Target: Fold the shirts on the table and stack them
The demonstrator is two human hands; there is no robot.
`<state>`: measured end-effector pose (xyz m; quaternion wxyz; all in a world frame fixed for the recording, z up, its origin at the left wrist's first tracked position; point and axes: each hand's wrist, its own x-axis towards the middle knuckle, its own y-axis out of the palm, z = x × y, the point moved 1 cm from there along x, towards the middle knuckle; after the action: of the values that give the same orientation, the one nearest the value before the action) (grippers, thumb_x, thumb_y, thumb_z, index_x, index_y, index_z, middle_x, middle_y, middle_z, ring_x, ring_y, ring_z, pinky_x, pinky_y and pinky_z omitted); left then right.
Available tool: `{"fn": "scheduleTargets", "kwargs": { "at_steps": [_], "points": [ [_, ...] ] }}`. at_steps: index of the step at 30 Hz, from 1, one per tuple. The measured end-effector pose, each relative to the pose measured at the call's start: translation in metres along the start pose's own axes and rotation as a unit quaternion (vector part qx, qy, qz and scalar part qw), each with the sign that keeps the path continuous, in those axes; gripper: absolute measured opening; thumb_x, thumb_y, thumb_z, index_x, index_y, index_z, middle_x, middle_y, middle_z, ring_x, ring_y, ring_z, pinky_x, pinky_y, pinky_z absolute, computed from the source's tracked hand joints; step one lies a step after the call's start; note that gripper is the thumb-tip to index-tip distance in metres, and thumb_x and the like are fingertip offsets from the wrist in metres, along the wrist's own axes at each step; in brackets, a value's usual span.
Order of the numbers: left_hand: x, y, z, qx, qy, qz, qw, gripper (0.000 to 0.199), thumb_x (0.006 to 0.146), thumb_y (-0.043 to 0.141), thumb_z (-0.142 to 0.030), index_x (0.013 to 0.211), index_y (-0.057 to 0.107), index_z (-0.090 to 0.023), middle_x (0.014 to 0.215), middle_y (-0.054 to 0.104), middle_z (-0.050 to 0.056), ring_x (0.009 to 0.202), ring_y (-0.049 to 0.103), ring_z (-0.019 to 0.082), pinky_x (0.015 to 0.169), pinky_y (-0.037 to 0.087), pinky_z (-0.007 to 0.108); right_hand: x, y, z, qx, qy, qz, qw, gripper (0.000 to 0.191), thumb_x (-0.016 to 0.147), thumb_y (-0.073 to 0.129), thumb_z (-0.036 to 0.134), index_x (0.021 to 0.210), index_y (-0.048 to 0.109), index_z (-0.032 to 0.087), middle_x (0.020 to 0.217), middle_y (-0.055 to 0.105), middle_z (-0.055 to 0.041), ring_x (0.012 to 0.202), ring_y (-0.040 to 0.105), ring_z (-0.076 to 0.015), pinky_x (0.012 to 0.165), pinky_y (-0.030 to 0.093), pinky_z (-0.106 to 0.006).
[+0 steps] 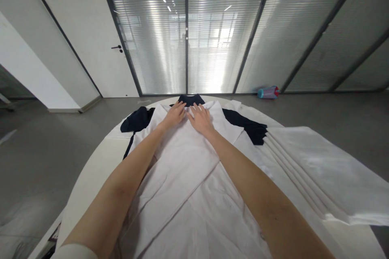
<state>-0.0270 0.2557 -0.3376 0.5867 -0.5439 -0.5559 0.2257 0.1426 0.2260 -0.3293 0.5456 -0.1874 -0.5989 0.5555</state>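
Observation:
A large white garment (188, 174) lies spread over a pale rounded table, its far end near the table's far edge. My left hand (176, 113) rests palm down on its upper part, fingers spread. Beside it, my right hand (200, 119) also lies on the white cloth with fingers apart; a small gap separates the two. Just beyond my fingertips a dark navy collar (191, 99) shows. Navy cloth sticks out from under the white fabric, a bunched piece (137, 119) at the left and a flatter piece (247, 124) at the right.
A folded stack of white cloth (328, 170) hangs past the right side of the table (88, 178). On the floor by the glass partition (212, 48) lies a blue and red bundle (268, 92). A white door (88, 28) stands at the far left.

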Motion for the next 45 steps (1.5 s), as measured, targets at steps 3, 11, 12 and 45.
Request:
{"fn": "scheduleTargets", "kwargs": {
  "at_steps": [3, 11, 12, 45],
  "points": [
    [-0.009, 0.016, -0.005, 0.046, -0.016, 0.079, 0.996, 0.055, 0.102, 0.035, -0.034, 0.154, 0.036, -0.015, 0.159, 0.035, 0.015, 0.15, 0.027, 0.03, 0.121, 0.024, 0.05, -0.003, 0.01, -0.007, -0.016, 0.018, 0.074, 0.997, 0.063, 0.102, 0.032, 0.056, 0.152, 0.042, 0.02, 0.162, 0.031, -0.0127, 0.147, 0.025, -0.0385, 0.116, 0.021, -0.057],
    [-0.011, 0.017, -0.006, 0.076, -0.031, 0.106, 0.991, 0.056, 0.103, 0.034, -0.038, 0.156, 0.032, -0.021, 0.161, 0.033, 0.012, 0.15, 0.027, 0.03, 0.12, 0.023, 0.05, -0.001, 0.022, -0.014, -0.016, 0.032, 0.158, 0.987, 0.071, 0.1, 0.025, 0.066, 0.156, 0.034, 0.024, 0.164, 0.025, -0.012, 0.148, 0.024, -0.0398, 0.115, 0.02, -0.06],
    [-0.011, 0.016, -0.007, 0.072, -0.034, 0.1, 0.992, 0.055, 0.103, 0.034, -0.038, 0.156, 0.033, -0.022, 0.161, 0.034, 0.011, 0.15, 0.028, 0.03, 0.12, 0.024, 0.05, -0.002, 0.02, -0.012, -0.021, 0.027, 0.142, 0.989, 0.068, 0.1, 0.026, 0.064, 0.155, 0.037, 0.024, 0.163, 0.028, -0.0121, 0.146, 0.027, -0.0396, 0.114, 0.021, -0.06],
    [-0.018, 0.0, -0.026, 0.109, -0.1, 0.069, 0.987, 0.054, 0.103, 0.027, -0.044, 0.156, 0.034, -0.031, 0.164, 0.028, 0.009, 0.151, 0.018, 0.039, 0.116, 0.017, 0.065, 0.003, 0.004, -0.01, -0.018, -0.041, 0.086, 0.995, 0.028, 0.094, 0.047, 0.017, 0.112, 0.069, 0.015, 0.115, 0.065, -0.0133, 0.111, 0.057, -0.0258, 0.098, 0.042, -0.035]
  ]
}}
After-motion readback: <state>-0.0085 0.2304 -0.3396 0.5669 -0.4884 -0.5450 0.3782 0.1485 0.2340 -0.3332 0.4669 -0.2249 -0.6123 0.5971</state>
